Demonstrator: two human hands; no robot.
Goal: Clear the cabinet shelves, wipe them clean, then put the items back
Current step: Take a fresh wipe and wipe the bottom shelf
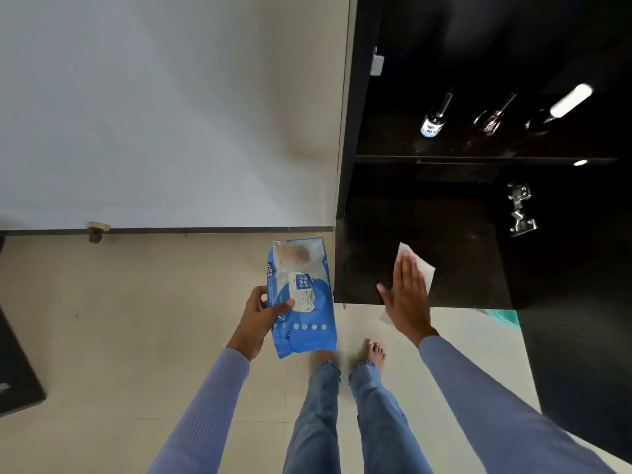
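A dark cabinet stands open at the right, and its lower shelf [427,234] is bare. My right hand [407,295] lies flat with straight fingers on a white wet wipe [422,265], pressing it onto that shelf near the front edge. My left hand [261,316] grips a blue pack of wet wipes [302,302] and holds it over the floor, left of the cabinet. On the upper shelf [478,148] stand three bottles: a Nivea bottle [434,119], a reddish one [490,119] and a dark one with a white cap [561,107].
A white wall fills the left, with a doorstop [97,230] at its base. The open cabinet door [581,302] with metal hinges [519,210] stands at the right. My bare feet [374,352] are on the beige tiled floor. Dark furniture [17,371] sits at the far left.
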